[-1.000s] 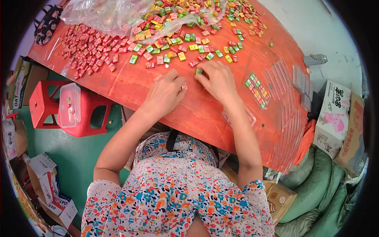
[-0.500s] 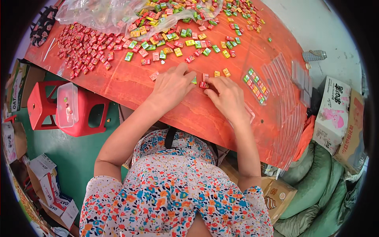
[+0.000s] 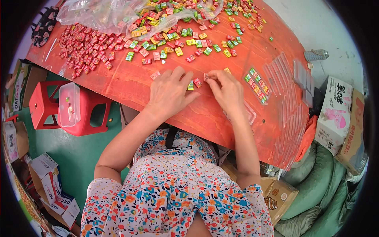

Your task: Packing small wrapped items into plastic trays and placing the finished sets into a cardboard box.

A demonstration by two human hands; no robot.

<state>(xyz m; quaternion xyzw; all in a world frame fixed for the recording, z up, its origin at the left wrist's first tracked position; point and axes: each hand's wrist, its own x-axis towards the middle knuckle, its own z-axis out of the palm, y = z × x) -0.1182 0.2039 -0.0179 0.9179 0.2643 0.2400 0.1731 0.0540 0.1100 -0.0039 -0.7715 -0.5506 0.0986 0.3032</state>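
Right fingers [image 3: 213, 78]: yours are pinched together on a small red candy piece [image 3: 206, 76], held just above the table.
Right hand [image 3: 228, 91]: it rests knuckles up on the table, the wrist running back toward you.
Left fingers [image 3: 177, 75]: they are spread flat and loosely open, holding nothing that I can see; the tips lie among a few loose pieces.
Left hand [image 3: 169, 94]: palm down on the table, just beside your right hand.
Between the hands: a small cluster of wrapped candies [image 3: 194, 83], one green-yellow and one red, lies touching or nearly touching your left fingertips.
Filled tray [image 3: 257, 85]: a clear plastic strip tray with a row of coloured pieces lies just right of your right hand.
Empty trays [image 3: 290, 83]: more clear strips fan out toward the right edge of the table.
Table [image 3: 134, 85]: an orange-red top, tilted in view.
Candy spread [image 3: 185, 37]: mixed green, yellow and red pieces lie across the far side.
Red pile [image 3: 85, 45]: mostly red pieces lie at the far left.
Plastic bag [image 3: 94, 14]: clear, crumpled, at the far edge.
Stool [image 3: 85, 114]: red, beside the table on your left, with a clear lidded box [image 3: 69, 104] on it.
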